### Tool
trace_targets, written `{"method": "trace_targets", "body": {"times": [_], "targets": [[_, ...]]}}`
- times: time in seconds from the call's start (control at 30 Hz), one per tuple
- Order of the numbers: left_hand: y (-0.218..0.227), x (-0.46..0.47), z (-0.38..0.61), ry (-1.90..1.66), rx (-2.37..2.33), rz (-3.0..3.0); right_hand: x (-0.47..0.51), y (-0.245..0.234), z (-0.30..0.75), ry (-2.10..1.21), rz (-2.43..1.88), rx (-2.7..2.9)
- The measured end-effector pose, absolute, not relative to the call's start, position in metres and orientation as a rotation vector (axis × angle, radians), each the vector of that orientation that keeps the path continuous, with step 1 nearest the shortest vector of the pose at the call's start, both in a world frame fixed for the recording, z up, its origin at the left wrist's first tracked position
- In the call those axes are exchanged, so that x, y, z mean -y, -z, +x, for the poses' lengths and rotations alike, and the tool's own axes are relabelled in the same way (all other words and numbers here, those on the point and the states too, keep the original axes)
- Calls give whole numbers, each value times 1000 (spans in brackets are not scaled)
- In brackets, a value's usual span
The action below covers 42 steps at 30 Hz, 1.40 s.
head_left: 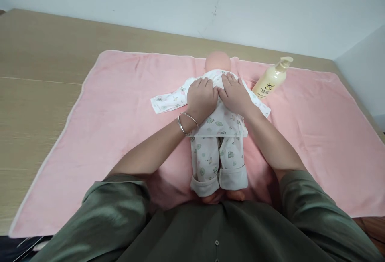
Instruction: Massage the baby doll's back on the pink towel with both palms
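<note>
A baby doll (218, 61) lies on a pink blanket, its bald head away from me and its feet near my body. It wears a white patterned top (219, 123) and matching trousers (206, 162) with rolled cuffs. Both my hands rest flat on the upper part of the top, thumbs close together. My left hand (203, 97), with a silver bangle (183, 123) at the wrist, lies on the left side. On the right side lies my right hand (236, 93). The fingers of both are laid out on the cloth, and neither hand grips anything.
The pink blanket (120, 105) covers much of the wooden table (39, 53). A cream pump bottle (270, 79) leans at a tilt on the blanket, right of the doll's sleeve. Behind the table is a white wall (135, 1) with a crack.
</note>
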<state>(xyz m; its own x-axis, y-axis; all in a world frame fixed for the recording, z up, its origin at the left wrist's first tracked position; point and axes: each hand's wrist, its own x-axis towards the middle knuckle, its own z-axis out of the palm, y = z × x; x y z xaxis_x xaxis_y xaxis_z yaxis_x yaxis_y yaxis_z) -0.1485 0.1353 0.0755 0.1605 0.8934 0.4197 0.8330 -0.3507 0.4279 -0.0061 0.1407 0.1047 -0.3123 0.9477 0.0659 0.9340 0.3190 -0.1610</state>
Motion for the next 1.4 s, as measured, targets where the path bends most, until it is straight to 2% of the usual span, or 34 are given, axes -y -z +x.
{"method": "trace_targets", "body": {"times": [0.17, 0.27, 0.47, 0.7, 0.9, 1.1, 1.4], "targets": [[-74, -148, -156, -813, -1679, 2359, -114, -109, -21, 83, -1841, 2340], [-72, -155, -162, -717, -1585, 2396, -114, -110, -21, 52, -1827, 2371], [-80, -135, -150, -818, -1701, 2359, -144, -109, -3, -248, -1766, 2454], [-83, -144, -150, -769, -1671, 2315, -133, -107, -17, -51, -1821, 2385], [-63, -160, -154, -935, -1625, 2234, -111, -109, -28, 95, -1747, 2412], [-57, -156, -155, -1067, -1619, 2166, -124, -105, -21, 57, -1693, 2363], [-61, -153, -155, -1075, -1615, 2160, -131, -96, -20, 24, -1699, 2292]]}}
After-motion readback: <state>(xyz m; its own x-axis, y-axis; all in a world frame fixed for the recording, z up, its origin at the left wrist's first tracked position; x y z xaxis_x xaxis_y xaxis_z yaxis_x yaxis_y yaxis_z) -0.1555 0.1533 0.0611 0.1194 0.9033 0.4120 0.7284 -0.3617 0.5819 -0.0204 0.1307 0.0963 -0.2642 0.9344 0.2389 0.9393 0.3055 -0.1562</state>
